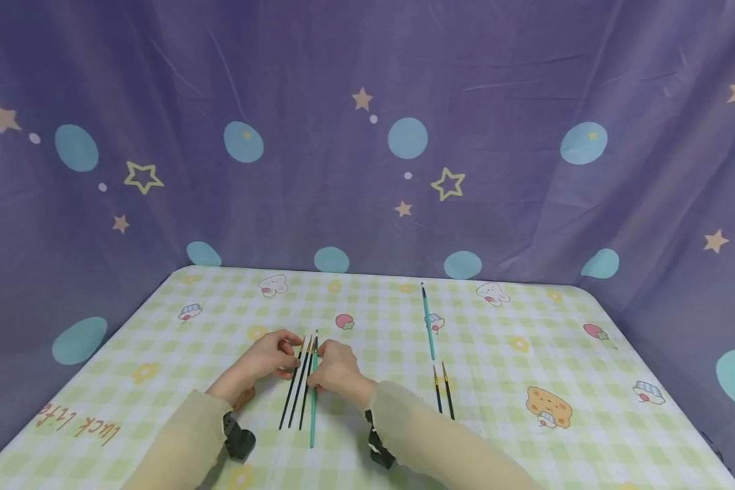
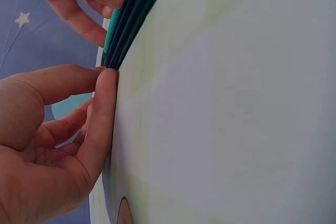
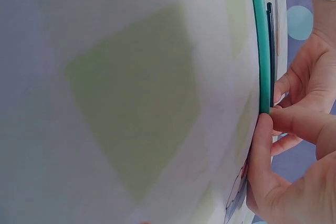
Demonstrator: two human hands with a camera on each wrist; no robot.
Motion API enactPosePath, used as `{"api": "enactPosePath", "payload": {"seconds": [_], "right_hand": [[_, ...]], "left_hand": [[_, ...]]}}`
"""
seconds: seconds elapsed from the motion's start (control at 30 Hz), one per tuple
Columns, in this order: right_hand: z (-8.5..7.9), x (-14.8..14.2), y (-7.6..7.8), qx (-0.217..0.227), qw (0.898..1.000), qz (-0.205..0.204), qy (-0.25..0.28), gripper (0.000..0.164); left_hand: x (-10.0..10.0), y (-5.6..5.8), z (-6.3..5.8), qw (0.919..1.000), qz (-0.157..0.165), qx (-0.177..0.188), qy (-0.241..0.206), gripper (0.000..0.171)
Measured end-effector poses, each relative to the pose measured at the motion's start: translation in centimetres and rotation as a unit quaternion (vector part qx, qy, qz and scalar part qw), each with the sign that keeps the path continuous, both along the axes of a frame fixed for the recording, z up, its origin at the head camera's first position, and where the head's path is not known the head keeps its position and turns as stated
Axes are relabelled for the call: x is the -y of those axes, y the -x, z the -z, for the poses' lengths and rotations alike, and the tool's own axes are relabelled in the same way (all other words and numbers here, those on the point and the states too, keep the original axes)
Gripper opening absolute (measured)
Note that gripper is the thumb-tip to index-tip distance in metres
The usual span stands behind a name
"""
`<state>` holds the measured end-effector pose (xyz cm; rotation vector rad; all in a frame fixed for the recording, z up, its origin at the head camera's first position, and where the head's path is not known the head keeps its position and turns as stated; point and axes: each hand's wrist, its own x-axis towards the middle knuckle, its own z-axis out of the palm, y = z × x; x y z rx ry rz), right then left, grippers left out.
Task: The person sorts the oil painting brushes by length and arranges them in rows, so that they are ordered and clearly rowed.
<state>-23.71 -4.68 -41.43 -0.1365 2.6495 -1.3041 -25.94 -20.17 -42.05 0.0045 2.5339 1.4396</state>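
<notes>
Over checked cloth [image 1: 398, 395], the right hand [image 1: 338, 367] pinches one teal brush [image 1: 313, 416]; left of it, the left hand [image 1: 269, 358] pinches one of three black brushes [image 1: 295, 401]; right, two gold-tipped brushes [image 1: 448, 393], one teal-handled brush [image 1: 430, 332].

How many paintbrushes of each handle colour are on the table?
Black paintbrushes: 5
Teal paintbrushes: 2
Total: 7

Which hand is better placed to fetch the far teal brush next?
Probably the right hand, once free: it is nearer the far teal brush; the left hand is left of the grouped brushes.
</notes>
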Motion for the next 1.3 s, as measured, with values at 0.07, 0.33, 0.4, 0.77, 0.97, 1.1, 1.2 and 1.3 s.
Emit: {"api": "enactPosePath", "payload": {"seconds": [0.07, 0.33, 0.4, 0.77, 0.97, 1.1, 1.2, 1.3], "right_hand": [[0.0, 0.0, 0.0, 0.001, 1.0, 0.0, -0.003, 0.042], [-0.2, -0.9, -0.1, 0.043, 0.996, -0.012, 0.079, 0.041], [-0.2, -1.3, -0.1, 0.053, 0.992, -0.021, 0.115, 0.04], [-0.3, -3.8, 0.5, 0.067, 0.977, -0.044, 0.197, 0.047], [-1.5, -5.4, 1.0, 0.055, 0.976, -0.045, 0.207, 0.052], [-1.9, -6.7, 1.6, 0.042, 0.977, -0.038, 0.207, 0.055], [-1.6, -7.7, 2.5, 0.04, 0.977, -0.026, 0.208, 0.057], [-1.7, -8.8, 3.1, 0.044, 0.976, -0.015, 0.215, 0.057]], "left_hand": [[0.0, 0.0, 0.0, 1.0, 0.0, 0.0, 0.001, 0.037], [0.0, 0.0, 0.0, 1.0, 0.0, 0.003, -0.004, 0.037], [0.1, 0.0, 0.1, 1.0, 0.001, 0.003, -0.007, 0.037], [0.0, -0.1, 0.1, 0.9999, -0.001, 0.002, -0.016, 0.036], [0.0, -0.2, 0.0, 0.9999, -0.004, 0.001, -0.015, 0.038], [0.0, -0.1, 0.1, 0.9999, -0.004, -0.001, -0.012, 0.039], [0.0, 0.1, 0.3, 0.9999, -0.008, 0.0, -0.013, 0.038], [0.1, 0.2, 0.5, 0.9999, -0.009, 0.0, -0.013, 0.038]]}}
